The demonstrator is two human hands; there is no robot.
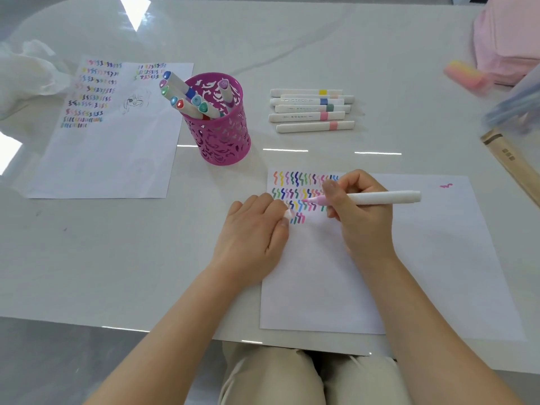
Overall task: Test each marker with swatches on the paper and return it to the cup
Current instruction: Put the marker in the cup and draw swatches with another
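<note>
Marker (380,197) — right hand (361,213) grip | tip at swatches (295,182) | left hand (251,229) pinches cap (289,213)

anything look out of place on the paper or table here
One stray magenta squiggle sits alone near the paper's far right corner, apart from the swatch rows. Several markers lie beside the cup, not in it.

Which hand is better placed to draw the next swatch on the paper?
Right. The right hand grips the pink marker, tip over the swatch rows; the left hand rests on the paper's edge, pinching a small pink piece, likely the cap.
</note>
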